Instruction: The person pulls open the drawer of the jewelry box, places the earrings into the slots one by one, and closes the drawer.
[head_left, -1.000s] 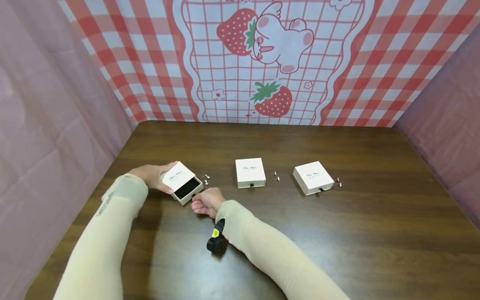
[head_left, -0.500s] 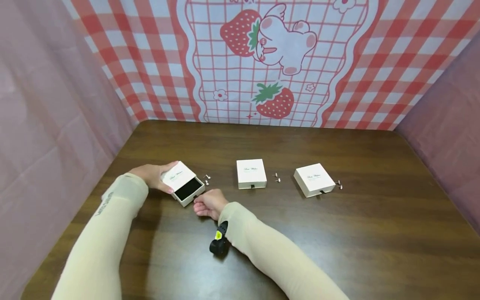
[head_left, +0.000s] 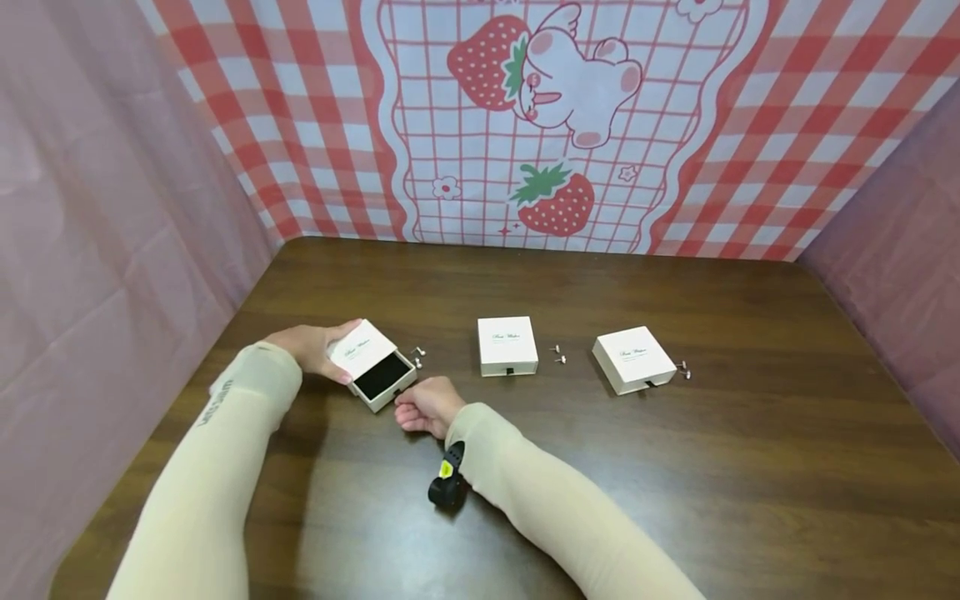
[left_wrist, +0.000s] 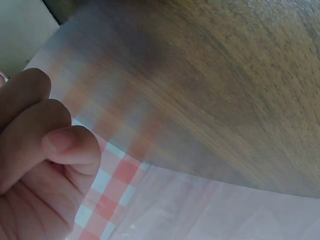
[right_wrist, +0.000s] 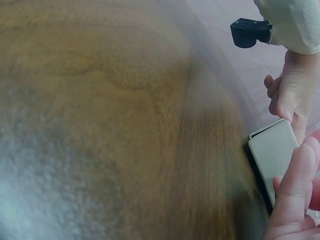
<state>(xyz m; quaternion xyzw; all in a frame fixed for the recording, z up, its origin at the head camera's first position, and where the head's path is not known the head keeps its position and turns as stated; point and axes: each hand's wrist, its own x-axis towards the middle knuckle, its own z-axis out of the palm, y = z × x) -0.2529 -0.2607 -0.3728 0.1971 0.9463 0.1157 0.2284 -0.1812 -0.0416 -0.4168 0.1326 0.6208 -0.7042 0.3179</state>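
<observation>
At the left of the head view, a small white jewelry box has its drawer slid partly out, showing a black lining. My left hand grips the box's sleeve from its left side, thumb near the front edge. My right hand pinches the drawer's black pull tab, mostly covered by the fingertips. A pair of small stud earrings lies just right of this box. In the right wrist view, the box appears between both hands. The left wrist view catches curled fingers beside a corner of the box.
Two more white boxes sit on the brown table: a middle box and a right box, both closed. Small earrings lie beside the middle one, other earrings beside the right one. A checked cloth hangs behind.
The drawer has come slightly farther out of its sleeve as my right hand shifted a little to the right. My left hand keeps its hold. The head view has shifted slightly.
</observation>
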